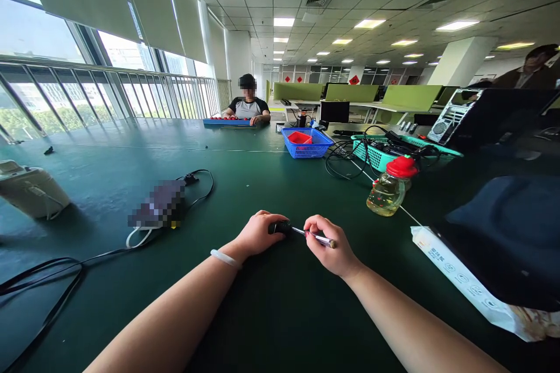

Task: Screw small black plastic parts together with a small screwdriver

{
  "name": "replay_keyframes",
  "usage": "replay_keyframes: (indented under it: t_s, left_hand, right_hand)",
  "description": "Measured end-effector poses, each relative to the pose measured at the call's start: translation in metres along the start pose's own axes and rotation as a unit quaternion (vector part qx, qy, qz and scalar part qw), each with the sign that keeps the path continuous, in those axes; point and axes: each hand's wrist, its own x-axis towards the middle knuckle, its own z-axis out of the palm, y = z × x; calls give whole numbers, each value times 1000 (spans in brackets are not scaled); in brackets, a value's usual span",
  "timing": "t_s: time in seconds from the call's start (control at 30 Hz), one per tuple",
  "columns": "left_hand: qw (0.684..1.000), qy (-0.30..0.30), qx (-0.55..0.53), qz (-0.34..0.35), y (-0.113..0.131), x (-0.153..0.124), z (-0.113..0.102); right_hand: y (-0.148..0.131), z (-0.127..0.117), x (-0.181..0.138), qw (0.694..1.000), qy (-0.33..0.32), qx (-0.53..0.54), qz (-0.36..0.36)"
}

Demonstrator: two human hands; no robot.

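Observation:
On the dark green table (262,315), my left hand (260,233) is closed round a small black object (280,227), whose kind I cannot make out; the fingers cover part of it. A white bracelet (225,257) circles that wrist. My right hand (330,250) grips a slim screwdriver (324,240) between thumb and fingers. Its thin metal shaft points left and its tip meets the right end of the black object, though whether it sits in a screw is too small to tell.
A pixelated box-like thing (160,204) with cables lies at left, near a beige container (32,189). Ahead stand a blue basket (307,151) and a green basket (371,156) of cables. A red-lidded bottle (387,192) and a white packet (459,280) are at right. A person (249,106) sits across.

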Motion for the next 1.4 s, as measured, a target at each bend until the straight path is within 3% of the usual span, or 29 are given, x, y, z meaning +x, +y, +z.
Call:
replay_keyframes:
  t_s: [0.3, 0.53, 0.77, 1.07, 1.23, 1.4]
  left_hand:
    - [1000, -2, 2, 10, 0, -1, -1]
    - [1000, -5, 2, 6, 4, -2, -2]
    - [1000, -2, 9, -1, 6, -2, -4]
    - [1000, -3, 6, -2, 6, -3, -5]
    - [1000, -4, 7, -2, 7, -2, -5]
    - [1000, -1, 11, 8, 3, -1, -3]
  right_hand:
    - [8, 1, 1, 984, 1, 137, 116]
    - [22, 8, 4, 938, 15, 274, 212]
    - [22, 10, 5, 896, 23, 344, 280]
    - [17, 8, 7, 876, 41, 368, 310]
    - [16, 8, 7, 869, 17, 378, 317]
    - [15, 8, 7, 846, 24, 413, 337]
